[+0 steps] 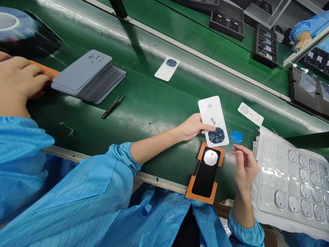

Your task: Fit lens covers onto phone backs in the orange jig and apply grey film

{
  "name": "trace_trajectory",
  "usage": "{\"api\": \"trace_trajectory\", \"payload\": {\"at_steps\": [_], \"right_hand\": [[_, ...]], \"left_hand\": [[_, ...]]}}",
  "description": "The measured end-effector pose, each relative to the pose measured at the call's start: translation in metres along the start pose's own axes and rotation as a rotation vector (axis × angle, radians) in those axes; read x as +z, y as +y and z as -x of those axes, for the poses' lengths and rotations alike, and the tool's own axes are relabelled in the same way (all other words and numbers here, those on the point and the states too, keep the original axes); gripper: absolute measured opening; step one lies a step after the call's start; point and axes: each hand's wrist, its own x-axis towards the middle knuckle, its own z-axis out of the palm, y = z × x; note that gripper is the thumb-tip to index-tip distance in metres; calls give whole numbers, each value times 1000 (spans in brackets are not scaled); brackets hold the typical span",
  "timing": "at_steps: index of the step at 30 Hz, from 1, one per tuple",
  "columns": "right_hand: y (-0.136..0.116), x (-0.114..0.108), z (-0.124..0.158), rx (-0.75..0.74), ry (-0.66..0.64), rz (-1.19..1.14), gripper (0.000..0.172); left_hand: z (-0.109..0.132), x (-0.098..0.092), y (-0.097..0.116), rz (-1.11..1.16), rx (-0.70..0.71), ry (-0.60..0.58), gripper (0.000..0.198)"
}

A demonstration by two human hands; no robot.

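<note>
My left hand grips a white card bearing a dark blue round camera-lens sticker, thumb on top beside the sticker. Under the card, an orange fixture holds a black phone-shaped panel with a shiny round plate at its upper end. My right hand is to the right of the fixture, its fingers curled and thumb close to the index finger; whether anything is between them is too small to tell. Just beyond those fingertips is a blue round film.
At right is a clear tray of round metal plates. White cards, tweezers and a stack of grey panels lie on the green bench. A co-worker's hand is at far left; another person's hand is beyond the rail.
</note>
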Motion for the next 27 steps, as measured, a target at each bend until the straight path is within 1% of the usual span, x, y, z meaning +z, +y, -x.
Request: {"api": "trace_trajectory", "payload": {"at_steps": [1,2,4,5,7,9,11,12,13,15,16,17,18,19,21,25,27], "right_hand": [[-2,3,-7,89,-3,-77,24],[-3,7,-14,155,-50,-156,26],[-2,19,-21,225,-146,-265,24],[0,24,-22,241,-161,-290,23],[4,33,-20,250,-149,-308,22],[8,37,-17,223,-151,-288,22],[9,38,-16,140,-148,-216,20],[8,38,-15,74,-112,-147,18],[7,38,-15,-8,-47,-62,16],[3,40,-16,-191,136,115,12],[0,41,-16,-271,206,181,11],[-2,42,-15,-328,241,221,9],[-4,44,-15,-357,238,241,7],[-5,45,-15,-358,212,246,4],[-5,46,-14,-303,167,232,1],[-2,45,-14,-150,175,151,8],[-2,43,-14,-115,168,102,8]], "left_hand": [[4,4,-2,-46,36,-2,36],[7,7,-5,-89,68,-6,35],[13,13,-11,-189,118,-15,32],[15,14,-15,-249,135,-16,30],[18,16,-21,-364,167,-3,28],[18,15,-26,-408,196,18,29],[18,14,-29,-383,220,43,30],[17,14,-30,-359,227,60,30],[17,15,-31,-335,231,79,31],[17,17,-31,-311,239,132,32],[17,18,-32,-319,244,162,33],[18,20,-32,-336,247,182,33],[18,21,-33,-359,251,190,32],[19,23,-34,-388,262,180,32],[22,25,-37,-474,323,111,36],[28,25,-42,-659,560,-92,47],[29,24,-46,-688,636,-148,48]]}}
